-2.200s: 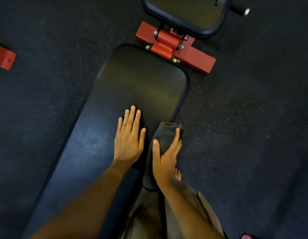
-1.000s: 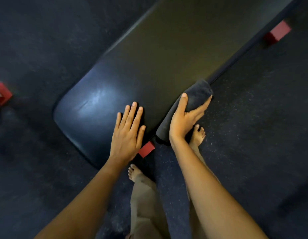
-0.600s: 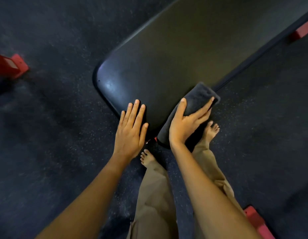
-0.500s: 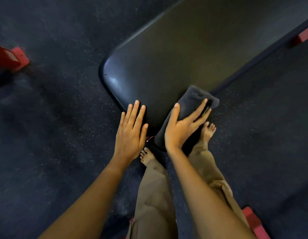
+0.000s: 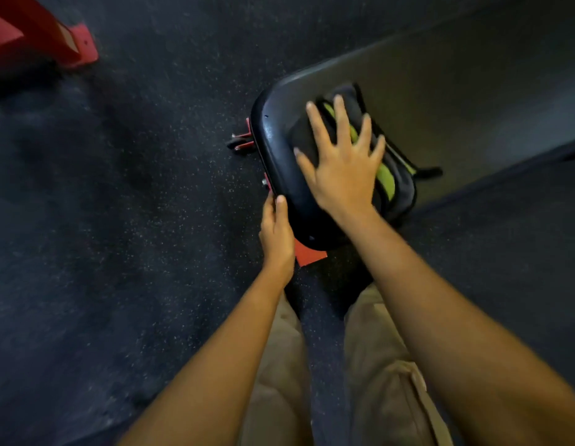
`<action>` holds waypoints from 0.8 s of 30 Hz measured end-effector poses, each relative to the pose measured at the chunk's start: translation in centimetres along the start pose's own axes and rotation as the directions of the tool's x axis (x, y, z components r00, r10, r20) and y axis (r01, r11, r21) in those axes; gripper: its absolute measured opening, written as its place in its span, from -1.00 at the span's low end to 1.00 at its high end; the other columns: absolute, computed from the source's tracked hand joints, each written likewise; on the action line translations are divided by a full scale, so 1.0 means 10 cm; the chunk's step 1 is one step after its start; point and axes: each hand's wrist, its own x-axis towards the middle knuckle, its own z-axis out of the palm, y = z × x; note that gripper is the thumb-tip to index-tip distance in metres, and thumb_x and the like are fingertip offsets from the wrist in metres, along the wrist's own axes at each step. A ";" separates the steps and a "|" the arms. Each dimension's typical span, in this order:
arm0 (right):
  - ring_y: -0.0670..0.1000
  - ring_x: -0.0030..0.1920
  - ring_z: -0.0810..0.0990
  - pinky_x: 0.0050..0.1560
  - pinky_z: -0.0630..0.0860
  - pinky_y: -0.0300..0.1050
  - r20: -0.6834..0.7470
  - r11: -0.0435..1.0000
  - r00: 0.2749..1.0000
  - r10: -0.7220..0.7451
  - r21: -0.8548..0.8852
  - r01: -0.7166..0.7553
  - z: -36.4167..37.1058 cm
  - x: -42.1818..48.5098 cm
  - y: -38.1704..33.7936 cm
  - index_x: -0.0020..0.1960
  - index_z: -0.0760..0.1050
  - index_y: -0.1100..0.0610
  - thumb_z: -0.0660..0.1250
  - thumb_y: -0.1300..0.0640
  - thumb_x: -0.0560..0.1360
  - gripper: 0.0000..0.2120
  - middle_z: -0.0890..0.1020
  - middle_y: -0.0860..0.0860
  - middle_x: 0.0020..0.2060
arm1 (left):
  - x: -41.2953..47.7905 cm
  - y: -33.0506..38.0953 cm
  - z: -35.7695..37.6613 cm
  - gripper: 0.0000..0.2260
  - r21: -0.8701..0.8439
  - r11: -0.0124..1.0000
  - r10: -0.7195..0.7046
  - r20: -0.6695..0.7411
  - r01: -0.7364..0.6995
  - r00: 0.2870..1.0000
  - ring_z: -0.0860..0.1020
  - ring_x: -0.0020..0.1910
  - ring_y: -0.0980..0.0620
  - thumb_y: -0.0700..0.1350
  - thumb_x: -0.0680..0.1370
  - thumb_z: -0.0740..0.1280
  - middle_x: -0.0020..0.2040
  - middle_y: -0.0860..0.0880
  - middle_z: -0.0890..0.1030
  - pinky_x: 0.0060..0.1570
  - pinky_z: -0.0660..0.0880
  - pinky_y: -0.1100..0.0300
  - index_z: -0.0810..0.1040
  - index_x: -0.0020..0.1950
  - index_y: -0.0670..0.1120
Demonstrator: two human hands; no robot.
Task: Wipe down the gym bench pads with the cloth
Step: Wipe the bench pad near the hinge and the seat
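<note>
In the upper left of the frame I see a red steel frame foot on the dark speckled rubber floor. At centre, the left hand lies with its fingers straight against the rounded end of the black bench pad, just above a red bracket under that end. Right of it, the right hand is spread wide and flat, pressing the cloth onto the pad's near end. The cloth is dark with a lime-green stripe; blur keeps me from telling how it is folded. The pad runs off to the upper right. Khaki trousers fill the bottom centre.
</note>
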 end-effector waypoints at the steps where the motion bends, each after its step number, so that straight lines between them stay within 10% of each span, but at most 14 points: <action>1: 0.39 0.44 0.19 0.30 0.19 0.45 0.037 1.000 0.999 -0.024 -0.006 0.024 -0.02 0.18 -0.04 0.55 0.11 -0.10 0.09 -0.23 0.57 -0.41 0.15 0.07 0.54 | 0.03 0.03 0.03 -0.60 -0.066 0.997 -0.047 0.012 0.047 0.999 0.38 0.17 0.18 -0.05 0.65 0.13 0.33 -0.01 0.41 -0.12 0.38 0.53 0.25 0.49 -0.09; 10: 0.29 0.43 0.27 0.31 0.25 0.28 0.064 0.874 0.871 -0.486 0.030 0.486 -0.07 -0.35 0.15 0.49 0.26 -0.15 0.02 -0.25 0.60 -0.50 0.25 0.01 0.51 | 0.00 0.01 -0.12 -0.70 -0.164 0.977 -0.119 0.096 0.133 0.988 0.54 0.20 -0.12 -0.23 0.61 0.20 0.21 -0.14 0.57 0.24 0.43 -0.16 0.46 0.33 -0.06; 18: 0.29 0.44 0.24 0.33 0.15 0.34 0.327 0.800 0.776 -0.539 -0.088 0.593 -0.02 1.02 -0.63 0.36 0.44 -0.06 0.06 -0.26 0.54 -0.50 0.37 0.02 0.43 | 0.16 0.27 -0.27 -0.62 -0.245 0.954 -0.160 0.076 0.174 0.984 0.49 0.25 -0.03 -0.30 0.58 0.25 0.28 -0.13 0.51 0.30 0.40 0.02 0.36 0.40 -0.21; 24: 0.28 0.22 0.50 0.21 0.32 0.32 0.348 0.486 0.477 -0.807 -0.068 0.871 0.01 0.53 -0.44 0.01 0.65 0.05 0.16 -0.18 0.46 -0.58 0.63 0.04 0.04 | 0.23 0.25 -0.29 -0.93 -0.079 0.977 -0.192 0.087 0.199 0.978 0.55 -0.23 0.15 -0.26 0.53 0.34 -0.15 -0.06 0.61 0.00 0.52 0.01 0.57 -0.08 -0.11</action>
